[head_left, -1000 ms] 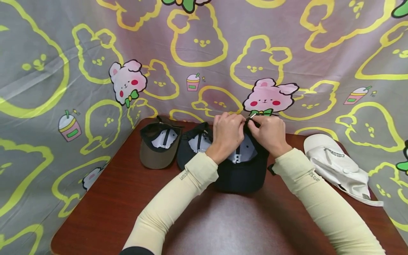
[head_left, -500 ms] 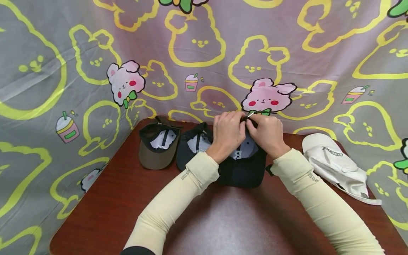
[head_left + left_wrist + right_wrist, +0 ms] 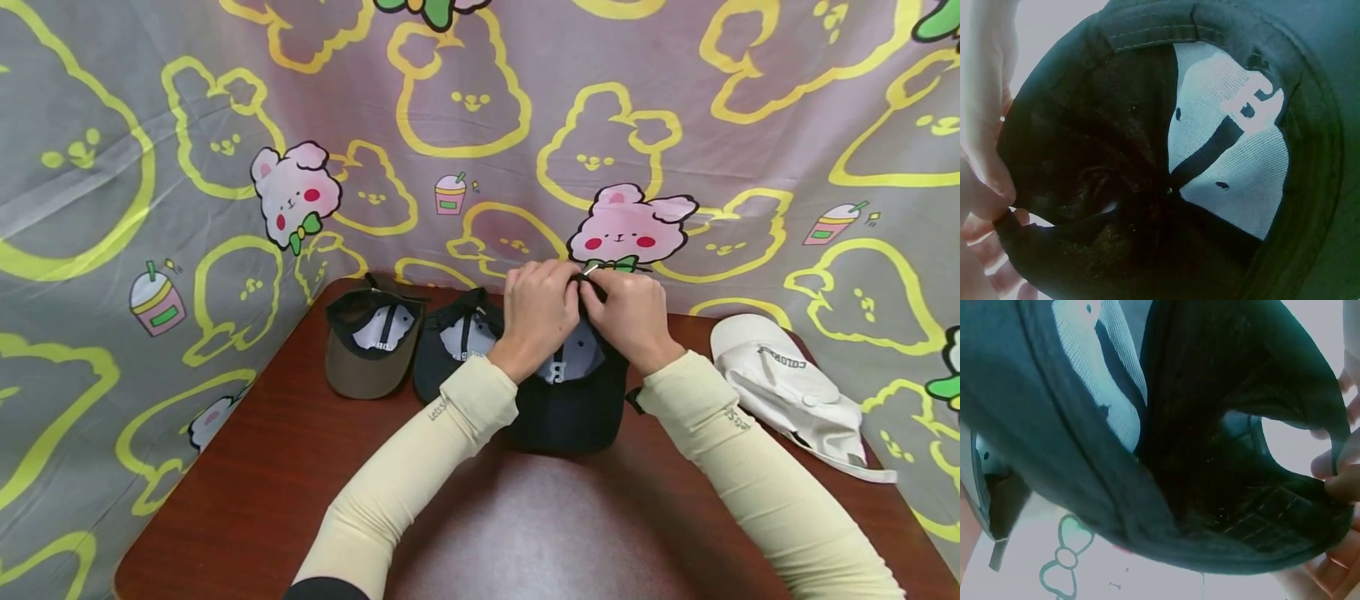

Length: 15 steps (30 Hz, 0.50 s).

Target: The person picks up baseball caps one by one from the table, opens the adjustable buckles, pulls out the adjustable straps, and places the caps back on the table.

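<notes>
Both left hand (image 3: 542, 310) and right hand (image 3: 628, 315) keep their grip on the black cap (image 3: 582, 358), whose brim (image 3: 572, 418) has dipped slightly.

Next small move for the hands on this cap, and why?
Probably a gentle pull on the strap with the right hand while the left hand steadies its side: both pinch the rear edge of the black cap close together, and a pale sliver, perhaps a buckle, shows between them. Whether it's fastened, I can't tell.

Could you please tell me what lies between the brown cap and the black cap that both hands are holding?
In the head view, another dark cap, partly hidden by the left sleeve, lies between the brown cap and the black cap.
</notes>
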Each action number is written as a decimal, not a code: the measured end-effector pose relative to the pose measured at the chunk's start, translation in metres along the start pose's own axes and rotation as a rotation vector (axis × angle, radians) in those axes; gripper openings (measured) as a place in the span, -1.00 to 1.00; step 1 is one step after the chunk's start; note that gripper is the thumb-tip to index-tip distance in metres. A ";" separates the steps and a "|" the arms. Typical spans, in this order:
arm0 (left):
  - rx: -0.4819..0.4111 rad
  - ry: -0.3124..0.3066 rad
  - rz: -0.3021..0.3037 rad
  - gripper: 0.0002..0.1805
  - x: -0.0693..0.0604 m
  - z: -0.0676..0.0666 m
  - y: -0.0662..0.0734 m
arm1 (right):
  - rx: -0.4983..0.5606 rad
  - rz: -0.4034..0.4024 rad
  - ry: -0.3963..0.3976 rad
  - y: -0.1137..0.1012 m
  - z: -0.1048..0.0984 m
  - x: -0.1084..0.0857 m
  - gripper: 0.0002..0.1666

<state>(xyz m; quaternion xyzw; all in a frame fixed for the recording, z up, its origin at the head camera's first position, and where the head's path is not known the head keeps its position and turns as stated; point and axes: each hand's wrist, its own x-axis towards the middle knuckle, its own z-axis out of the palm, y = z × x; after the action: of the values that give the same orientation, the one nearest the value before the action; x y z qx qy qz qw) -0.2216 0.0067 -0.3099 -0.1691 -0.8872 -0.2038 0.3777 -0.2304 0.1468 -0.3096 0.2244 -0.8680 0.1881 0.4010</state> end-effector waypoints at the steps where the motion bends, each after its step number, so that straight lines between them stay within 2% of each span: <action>1: 0.001 0.005 0.001 -0.78 0.000 0.000 0.000 | 0.001 -0.005 -0.002 0.000 0.000 0.000 -0.82; 8: -0.030 0.047 0.019 -0.82 -0.002 0.002 -0.002 | -0.005 -0.017 -0.017 -0.002 -0.001 -0.001 -0.82; 15: -0.026 0.021 0.031 -0.83 -0.004 0.001 -0.003 | -0.021 0.001 -0.013 0.000 0.000 -0.002 -0.77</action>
<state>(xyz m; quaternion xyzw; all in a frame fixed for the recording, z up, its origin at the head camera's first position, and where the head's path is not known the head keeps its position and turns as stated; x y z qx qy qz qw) -0.2210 0.0041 -0.3136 -0.1855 -0.8779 -0.2112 0.3877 -0.2297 0.1474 -0.3114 0.2208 -0.8727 0.1779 0.3976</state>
